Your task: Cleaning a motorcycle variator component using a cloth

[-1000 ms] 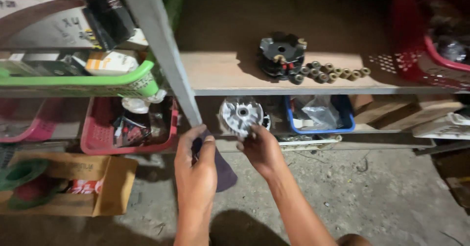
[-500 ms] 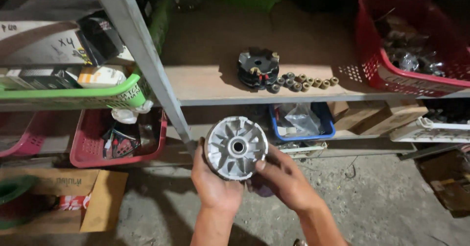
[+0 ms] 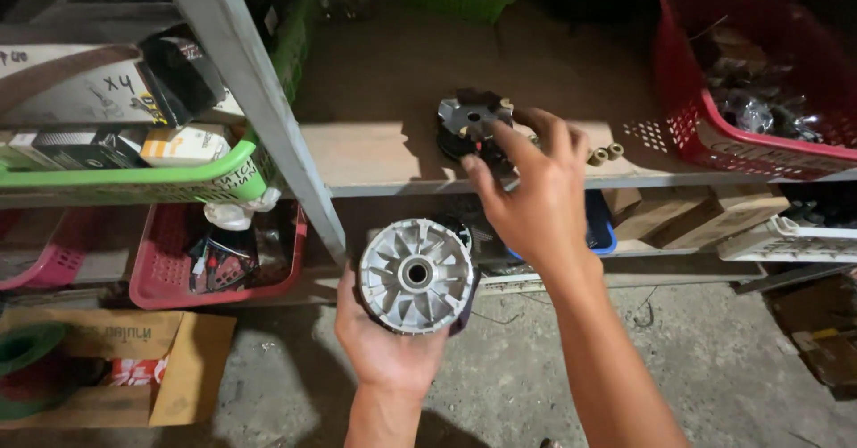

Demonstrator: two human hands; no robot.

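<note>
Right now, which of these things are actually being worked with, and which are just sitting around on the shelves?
In use:
- finned metal disc, resting in the left hand
- dark metal part on the wooden shelf, under the right hand
- small rollers beside it

Lying about:
- red basket
- green basket
- pink basket
- cardboard box

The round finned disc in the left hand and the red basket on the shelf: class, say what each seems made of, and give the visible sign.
Round finned disc: apparently cast metal, likely aluminium; dull silver-grey, moulded radial fins. Red basket: apparently moulded plastic; uniform red, perforated lattice walls.
</note>
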